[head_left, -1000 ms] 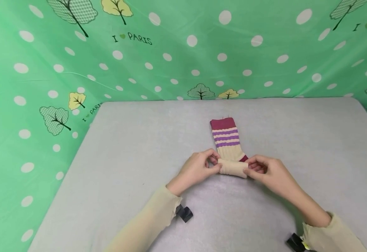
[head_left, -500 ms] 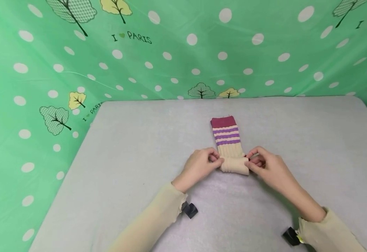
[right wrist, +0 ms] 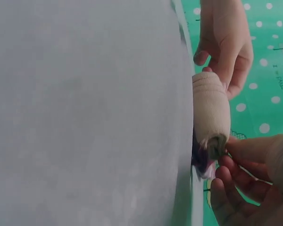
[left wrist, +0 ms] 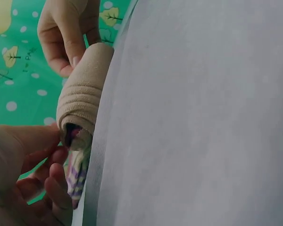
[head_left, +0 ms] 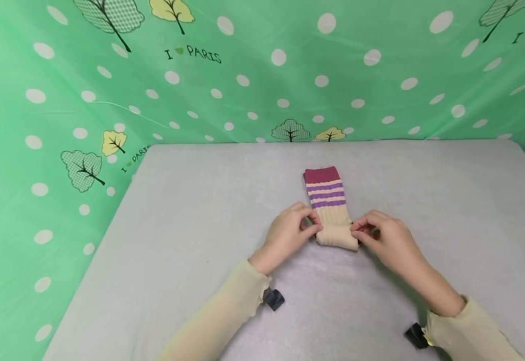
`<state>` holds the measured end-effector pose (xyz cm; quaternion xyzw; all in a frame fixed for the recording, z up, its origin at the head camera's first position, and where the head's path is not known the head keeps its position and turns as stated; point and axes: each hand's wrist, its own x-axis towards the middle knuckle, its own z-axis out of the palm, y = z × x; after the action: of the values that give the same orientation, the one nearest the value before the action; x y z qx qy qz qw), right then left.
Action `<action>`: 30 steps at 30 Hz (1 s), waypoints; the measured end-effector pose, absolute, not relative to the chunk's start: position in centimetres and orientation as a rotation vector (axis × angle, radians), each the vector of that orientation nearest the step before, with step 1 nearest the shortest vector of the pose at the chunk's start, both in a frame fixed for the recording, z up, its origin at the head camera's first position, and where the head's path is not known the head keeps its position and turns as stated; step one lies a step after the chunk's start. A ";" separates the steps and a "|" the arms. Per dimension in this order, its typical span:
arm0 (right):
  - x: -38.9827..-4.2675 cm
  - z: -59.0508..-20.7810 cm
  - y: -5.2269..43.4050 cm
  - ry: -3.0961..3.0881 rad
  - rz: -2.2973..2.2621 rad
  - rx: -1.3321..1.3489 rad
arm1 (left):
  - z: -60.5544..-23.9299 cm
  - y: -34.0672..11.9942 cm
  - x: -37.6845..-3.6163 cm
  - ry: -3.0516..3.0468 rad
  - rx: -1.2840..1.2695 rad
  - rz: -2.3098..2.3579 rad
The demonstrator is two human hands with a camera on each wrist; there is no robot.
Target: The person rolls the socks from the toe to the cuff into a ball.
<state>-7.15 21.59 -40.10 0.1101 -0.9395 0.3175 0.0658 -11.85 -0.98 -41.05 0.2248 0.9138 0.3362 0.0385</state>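
We had the sock (head_left: 330, 213) lying mid-table (head_left: 190, 235), maroon cuff and purple stripes pointing away from us, near end rolled into a tight cream tube. Left hand (head_left: 289, 233) pinched the roll's left end, thumb and fingertips curled onto it. Right hand (head_left: 381, 235) pinched the opposite end the same way. Roll sat on the grey cloth between both hands (the unrolled part lay flat beyond it). From the left wrist view, the roll's (left wrist: 82, 94) open end showed the striped layers tucked inside, our fingers (left wrist: 54, 186) right at it. Green dotted backdrop (head_left: 253, 75) hung behind the table. Cream sleeves (head_left: 217, 321) covered both forearms.
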 end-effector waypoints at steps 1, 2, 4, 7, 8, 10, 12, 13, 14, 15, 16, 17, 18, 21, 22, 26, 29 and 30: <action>-7.1 -40.2 21.7 -2.823 0.956 0.350 | -41.1 -1.1 -11.8 2.792 0.683 1.046; -7.1 -40.3 21.8 -2.814 0.958 0.374 | -41.1 -1.2 -11.8 2.778 0.676 1.062; -7.0 -40.4 22.1 -2.800 0.958 0.429 | -41.1 -1.5 -11.8 2.748 0.679 1.070; -6.9 -40.6 22.5 -2.803 0.934 0.504 | -40.9 -1.8 -11.7 2.718 0.713 1.013; -6.9 -40.6 22.6 -2.810 0.916 0.525 | -40.8 -1.9 -11.6 2.714 0.728 0.980; -7.0 -40.6 22.6 -2.827 0.865 0.563 | -40.7 -1.9 -11.6 2.722 0.764 0.893; -7.1 -40.6 22.5 -2.839 0.816 0.596 | -40.6 -1.7 -11.5 2.738 0.795 0.813; -7.2 -40.6 22.4 -2.841 0.797 0.611 | -40.5 -1.5 -11.5 2.752 0.809 0.775; -7.3 -40.6 22.3 -2.839 0.779 0.625 | -40.5 -1.4 -11.6 2.768 0.819 0.742; -7.4 -40.6 22.3 -2.833 0.759 0.641 | -40.5 -1.2 -11.6 2.785 0.827 0.712; -7.5 -40.7 22.2 -2.821 0.743 0.651 | -40.5 -1.1 -11.6 2.805 0.835 0.684; -7.6 -40.7 22.2 -2.805 0.728 0.659 | -40.4 -1.0 -11.6 2.823 0.839 0.660; -7.6 -40.7 22.1 -2.787 0.715 0.666 | -40.4 -0.9 -11.6 2.841 0.842 0.641; -7.8 -40.8 22.0 -2.736 0.708 0.676 | -40.6 -0.7 -11.6 2.867 0.829 0.642; -7.8 -40.8 22.0 -2.726 0.718 0.673 | -40.6 -0.7 -11.6 2.867 0.817 0.660; -8.0 -40.6 21.9 -2.733 0.771 0.660 | -40.8 -0.9 -11.8 2.835 0.763 0.789; -8.2 -40.3 21.9 -2.752 0.823 0.654 | -40.9 -1.2 -12.0 2.791 0.730 0.888; -8.2 -40.3 21.9 -2.757 0.845 0.653 | -40.9 -1.4 -12.0 2.769 0.716 0.923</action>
<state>-8.22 21.88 -40.25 0.2199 -0.9285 0.2846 0.0924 -12.03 -1.37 -40.92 0.2378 0.9193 0.3063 0.0681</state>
